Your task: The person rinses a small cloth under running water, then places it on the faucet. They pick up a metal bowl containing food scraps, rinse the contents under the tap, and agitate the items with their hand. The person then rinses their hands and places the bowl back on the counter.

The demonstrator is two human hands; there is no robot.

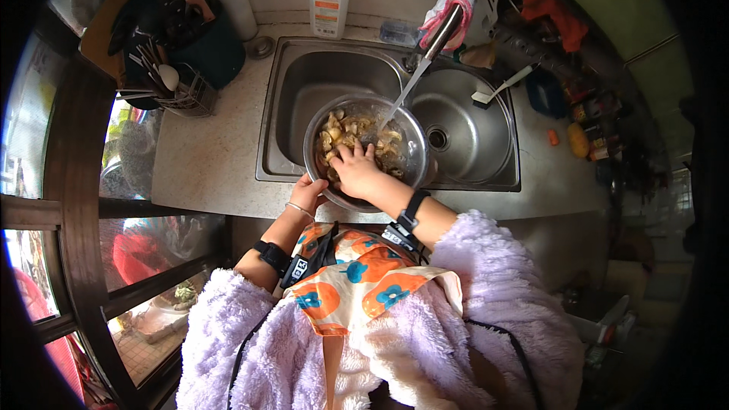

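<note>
A round metal bowl (422,162) rests over the front of the sink, around its divider. Water runs from the faucet (444,32) in a stream (405,91) into it. Inside lie many wet, yellowish-brown food pieces (337,130), whose exact kind I cannot tell. My left hand (310,193) grips the bowl's rim at the lower left, thumb on top and fingers underneath. My right hand (359,171) reaches into the bowl from the front, its fingers apart and touching the pieces. Nothing shows held in it, though its palm side is hidden.
Behind the bowl are the rectangular basin (336,68) and the round basin (461,142). A white-handled brush (507,85) lies on the right rim. At the back stands a plastic bottle (328,5). A cutlery basket (191,94) sits left, near the window frame (80,142).
</note>
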